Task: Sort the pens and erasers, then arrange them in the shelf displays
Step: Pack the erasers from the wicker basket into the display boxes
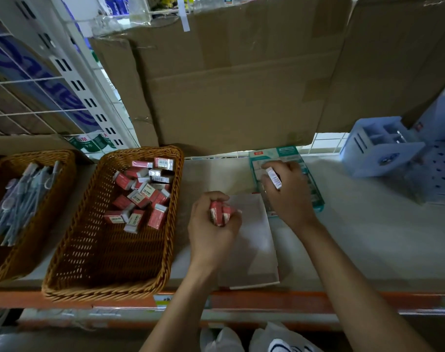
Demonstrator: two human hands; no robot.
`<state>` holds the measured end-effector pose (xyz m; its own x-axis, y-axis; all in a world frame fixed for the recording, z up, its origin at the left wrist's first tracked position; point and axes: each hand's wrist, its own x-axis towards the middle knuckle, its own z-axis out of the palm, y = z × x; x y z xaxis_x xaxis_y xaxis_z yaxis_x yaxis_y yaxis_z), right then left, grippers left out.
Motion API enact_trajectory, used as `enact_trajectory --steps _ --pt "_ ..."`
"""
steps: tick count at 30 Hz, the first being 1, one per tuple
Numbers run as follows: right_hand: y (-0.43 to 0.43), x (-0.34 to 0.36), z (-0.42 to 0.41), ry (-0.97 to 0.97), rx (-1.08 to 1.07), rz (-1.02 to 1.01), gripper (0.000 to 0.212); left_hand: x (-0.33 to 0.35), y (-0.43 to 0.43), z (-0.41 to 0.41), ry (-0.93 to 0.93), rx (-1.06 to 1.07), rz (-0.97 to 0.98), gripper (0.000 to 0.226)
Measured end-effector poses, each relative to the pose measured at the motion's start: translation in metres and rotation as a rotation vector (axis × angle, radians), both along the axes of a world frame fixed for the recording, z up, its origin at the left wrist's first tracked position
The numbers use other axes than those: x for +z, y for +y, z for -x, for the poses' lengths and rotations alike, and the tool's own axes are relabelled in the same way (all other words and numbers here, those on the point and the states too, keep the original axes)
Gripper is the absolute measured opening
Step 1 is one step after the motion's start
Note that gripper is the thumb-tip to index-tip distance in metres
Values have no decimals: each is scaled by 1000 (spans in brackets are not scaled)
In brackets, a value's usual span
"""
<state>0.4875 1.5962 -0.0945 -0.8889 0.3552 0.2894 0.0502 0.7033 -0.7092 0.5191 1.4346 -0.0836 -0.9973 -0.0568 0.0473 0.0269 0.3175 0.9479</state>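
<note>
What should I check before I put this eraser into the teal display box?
1. Right hand pinches one eraser: ok.
2. Left hand grips the spare erasers firmly: ok.
3. Teal display box lies right under the right hand: ok.
4. Free slot in the box: cannot tell, the hand covers it.
5. Wicker basket emptied of loose erasers: not ok, a pile lies in it.
6. Pens kept apart in the pen basket: ok.
</note>
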Motion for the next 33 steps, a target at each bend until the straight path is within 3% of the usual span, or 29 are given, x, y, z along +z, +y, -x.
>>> enact_trajectory --steps 3,5,7,8,12,15,17,23,26,29,33 --pt "-13 16 -13 -6 120 114 28 11 -2 3 -189 41 -440 36" --pt "-22 27 -21 -159 259 402 23 18 -6 6 -330 50 -704 37" --pt "-28 31 -27 -266 383 670 15 23 -12 9 -443 10 -862 35" --pt "-30 32 -30 -265 423 643 23 24 -13 9 -493 -19 -907 34" --pt "-35 43 -37 -129 462 325 52 32 -15 7 -597 -170 -938 31" --pt "-37 51 -38 -144 544 142 57 35 -16 5 -598 -288 -879 38" --pt "-36 53 -39 -179 573 48 58 34 -16 4 -579 -304 -819 30" --pt "-36 51 -43 -235 670 313 61 35 -20 8 -544 -216 -789 20" --pt "-32 50 -45 -267 710 392 61 35 -22 9 -526 -155 -871 24" --pt "-26 46 -45 -280 591 479 51 37 -27 11 -523 -118 -981 25" --pt "-26 41 -44 -232 388 828 25 37 -31 12 -521 -137 -1137 19"
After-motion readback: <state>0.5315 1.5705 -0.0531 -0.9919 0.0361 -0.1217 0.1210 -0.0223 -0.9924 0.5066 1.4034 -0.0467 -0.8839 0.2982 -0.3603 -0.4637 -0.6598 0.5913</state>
